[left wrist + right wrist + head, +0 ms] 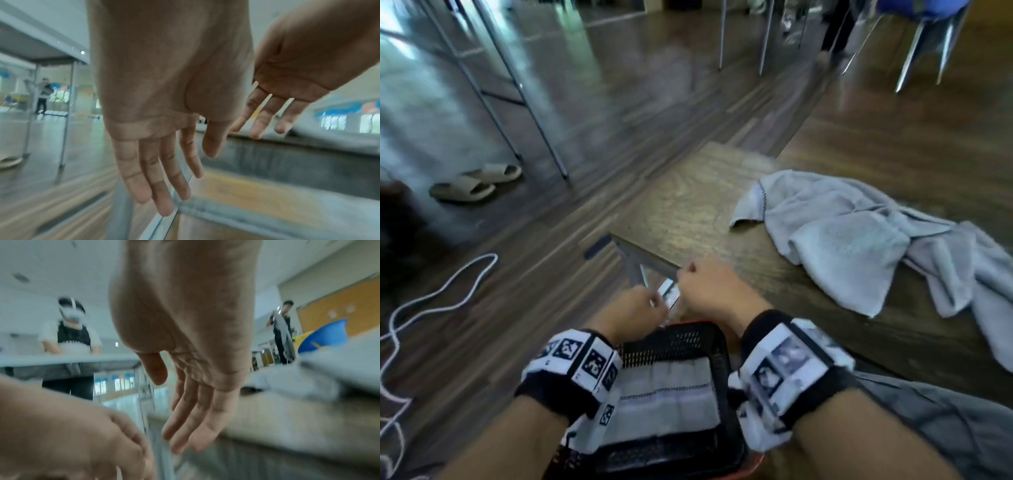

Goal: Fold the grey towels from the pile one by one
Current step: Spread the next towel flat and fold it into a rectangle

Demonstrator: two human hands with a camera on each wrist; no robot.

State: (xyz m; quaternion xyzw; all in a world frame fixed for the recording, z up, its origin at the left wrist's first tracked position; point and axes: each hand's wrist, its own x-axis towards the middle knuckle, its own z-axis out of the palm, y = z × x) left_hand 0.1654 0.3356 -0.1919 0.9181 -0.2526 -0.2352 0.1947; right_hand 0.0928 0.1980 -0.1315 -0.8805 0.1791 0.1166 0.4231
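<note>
A crumpled pile of grey towels [859,240] lies on the wooden table [688,205], right of centre. Folded grey towels [664,394] sit in a black mesh basket [688,339] just below my wrists. Both hands hover side by side at the table's near corner, above the basket's far rim. My left hand [640,308] holds nothing, and its fingers [160,170] hang straight and relaxed. My right hand [709,284] is also empty, with loose fingers [195,410] over the table edge. The pile lies well to the right of both hands.
Beige slippers [476,181] and a white cable [431,298] lie on the floor to the left. Metal table legs [534,113] stand behind them, and chair legs [928,51] at the far right. Other people [69,331] stand at tables across the room.
</note>
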